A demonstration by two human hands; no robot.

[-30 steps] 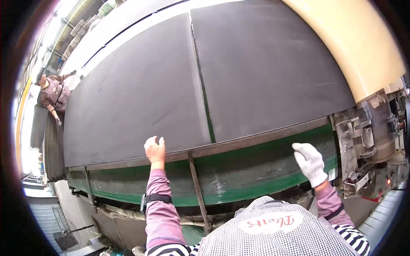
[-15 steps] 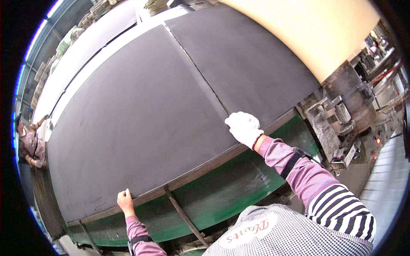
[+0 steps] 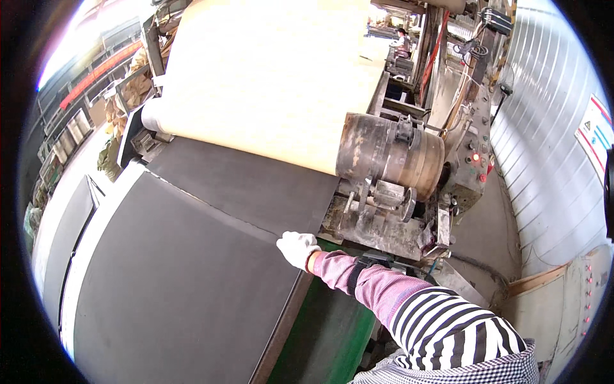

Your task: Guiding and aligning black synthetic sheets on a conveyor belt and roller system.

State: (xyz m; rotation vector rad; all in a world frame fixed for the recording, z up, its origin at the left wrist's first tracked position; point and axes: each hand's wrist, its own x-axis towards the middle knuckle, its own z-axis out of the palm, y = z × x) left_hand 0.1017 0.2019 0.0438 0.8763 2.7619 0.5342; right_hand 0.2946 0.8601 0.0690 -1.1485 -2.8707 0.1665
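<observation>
My right hand (image 3: 299,249), in a white glove, rests at the near end of a narrow seam (image 3: 214,210) that runs across dark grey sheeting. Its fingers are curled closed, and whatever they may hold is hidden. Toward me from the seam lies a large smooth dark sheet (image 3: 173,281). Beyond it, a second dark stretch (image 3: 249,173) reaches up to a tan web (image 3: 262,83) coming down over the machine. My left hand is out of view.
A motor-like drum (image 3: 390,150) with gears stands right of the sheeting. Behind it is a control box (image 3: 470,153) with a lit red button. A green panel (image 3: 326,333) lies below the near edge. Far back, a person (image 3: 401,41) is at work.
The view has swung right toward the tan web and the drum. My left hand and the person at the left have gone out of view. My right hand stays at the seam's end.
</observation>
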